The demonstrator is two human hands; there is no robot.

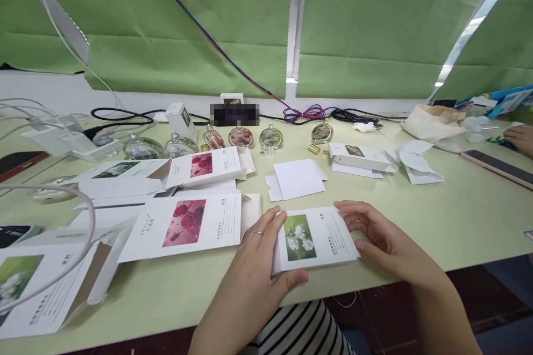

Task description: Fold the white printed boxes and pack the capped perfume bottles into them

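A white perfume box [318, 238] with a picture of white flowers on green lies in front of me near the table's front edge. My left hand [260, 249], a ring on one finger, grips its left end, with fingers on top and the thumb along the near side. At the right end my right hand [381, 238] holds the box with fingertips at the far corner and thumb at the near one. A folded white card insert [296, 178] lies just beyond. To my left rests a rose-pictured box [187, 224] with its end flaps open.
Several glass perfume bottles [271, 137] stand along the back. A gold cap [313, 148] lies near another white box [360, 155]. White cables and a power strip [75, 138] crowd the left. At right are a cloth pouch [433, 126], a phone [499, 166] and another person's hand [520, 137].
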